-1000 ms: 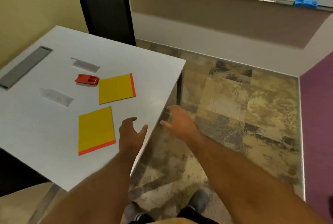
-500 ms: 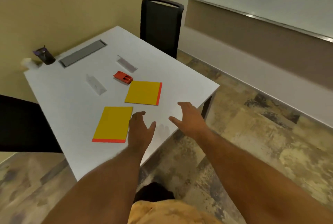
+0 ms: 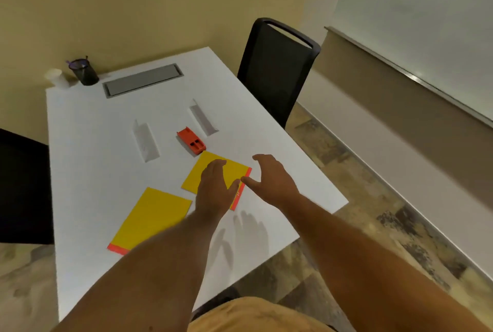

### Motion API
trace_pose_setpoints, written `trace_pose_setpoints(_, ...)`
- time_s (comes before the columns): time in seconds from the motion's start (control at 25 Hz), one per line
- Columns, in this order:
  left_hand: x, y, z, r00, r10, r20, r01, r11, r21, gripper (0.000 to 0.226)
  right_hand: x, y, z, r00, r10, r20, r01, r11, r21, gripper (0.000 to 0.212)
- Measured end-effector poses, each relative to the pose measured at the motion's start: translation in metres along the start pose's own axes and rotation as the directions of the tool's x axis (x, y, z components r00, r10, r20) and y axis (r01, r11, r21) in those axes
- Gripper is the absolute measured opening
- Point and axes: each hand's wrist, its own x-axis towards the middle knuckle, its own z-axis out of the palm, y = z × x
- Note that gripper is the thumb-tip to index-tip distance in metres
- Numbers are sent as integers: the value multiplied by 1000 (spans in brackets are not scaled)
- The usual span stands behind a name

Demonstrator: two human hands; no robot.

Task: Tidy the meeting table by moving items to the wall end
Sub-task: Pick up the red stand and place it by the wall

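Note:
Two yellow pads with red edges lie on the white table [image 3: 88,176]. The far yellow pad [image 3: 197,175] sits partly under my left hand [image 3: 214,188], which hovers open over it. My right hand [image 3: 269,180] is open beside that pad's red edge, holding nothing. The near yellow pad [image 3: 152,218] lies left of my left forearm. Just beyond the far pad rests a small red stapler-like object [image 3: 191,141]. Two folded white name cards, one [image 3: 145,139] and another [image 3: 202,116], lie further back.
At the wall end stand a black pen holder [image 3: 84,72] and a white cup [image 3: 57,78], next to a grey cable hatch [image 3: 142,79]. A black chair [image 3: 277,72] is at the table's right side, another dark chair [image 3: 24,187] at the left.
The view has swung to face the table's wall end. Both hands moved forward from the table's near edge to over the far yellow pad.

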Motion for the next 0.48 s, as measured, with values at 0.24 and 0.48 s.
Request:
trace_pose_setpoints(0.24, 38, -23, 1, 971, -233, -61, 230, 971, -61, 65, 88, -15, 19, 977, -155, 150, 160, 987, -20, 74)
trace_pose_setpoints(0.48, 69, -33, 5, 850, -504, -153, 489, 863, -127, 62, 179, -28, 63, 867, -276, 415, 319, 947, -36, 76)
